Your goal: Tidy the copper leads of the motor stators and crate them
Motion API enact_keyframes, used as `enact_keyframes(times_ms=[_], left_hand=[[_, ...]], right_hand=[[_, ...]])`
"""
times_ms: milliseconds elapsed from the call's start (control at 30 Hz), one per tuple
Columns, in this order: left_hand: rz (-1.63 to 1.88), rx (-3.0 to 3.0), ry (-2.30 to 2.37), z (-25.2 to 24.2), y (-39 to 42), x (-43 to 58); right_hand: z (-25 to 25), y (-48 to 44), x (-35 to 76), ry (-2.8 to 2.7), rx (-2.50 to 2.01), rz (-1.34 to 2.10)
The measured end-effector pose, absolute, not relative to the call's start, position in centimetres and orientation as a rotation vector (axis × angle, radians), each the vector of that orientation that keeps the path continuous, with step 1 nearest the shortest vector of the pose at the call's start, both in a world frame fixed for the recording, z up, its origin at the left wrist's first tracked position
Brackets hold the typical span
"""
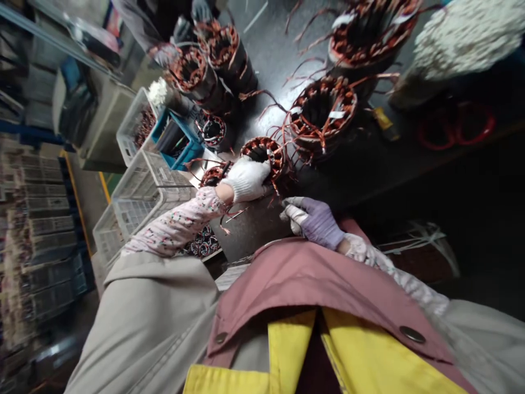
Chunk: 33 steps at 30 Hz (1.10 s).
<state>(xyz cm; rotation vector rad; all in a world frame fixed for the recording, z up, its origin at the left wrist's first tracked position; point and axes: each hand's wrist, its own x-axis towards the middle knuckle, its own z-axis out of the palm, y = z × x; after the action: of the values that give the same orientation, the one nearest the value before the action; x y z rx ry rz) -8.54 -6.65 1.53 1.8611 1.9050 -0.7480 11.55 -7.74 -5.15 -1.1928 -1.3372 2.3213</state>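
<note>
My left hand [247, 179], in a white knit glove, is closed over the near side of a small stator [259, 146] wound with copper wire. Its fingers reach over the rim, and some fingertips are hidden. Loose copper leads [276, 189] hang from the stator's right side. Below and right of these, my right hand [314, 220] wears a purple glove with whitish fingertips. Those fingers are curled together; whatever they hold, if anything, cannot be made out. Behind my left wrist lies another small wound stator [213, 176]. A larger stator [322, 112] with white tags stands just beyond.
More stators [191, 71] stand at the back left, near a co-worker's gloved hand [182, 30]. Another large one [373, 33] is at the back. A blue bin [180, 143] and clear crates [137, 183] line the left. Red-handled scissors [455, 128] and a yellow tool [384, 121] lie right.
</note>
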Motion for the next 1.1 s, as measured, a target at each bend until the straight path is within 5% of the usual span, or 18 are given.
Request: enact_keyframes(times_ms=[767,1100], left_hand=[[-0.664,1.912,1.882,1.2,-6.8,-8.4],[-0.751,1.894,1.883,1.6,-7.1,-8.6]], right_hand=[[-3.1,-6.9,8.6,-1.508,-1.208,2.187],[-9.1,-7.7,12.7,-1.474,-1.138,2.137]])
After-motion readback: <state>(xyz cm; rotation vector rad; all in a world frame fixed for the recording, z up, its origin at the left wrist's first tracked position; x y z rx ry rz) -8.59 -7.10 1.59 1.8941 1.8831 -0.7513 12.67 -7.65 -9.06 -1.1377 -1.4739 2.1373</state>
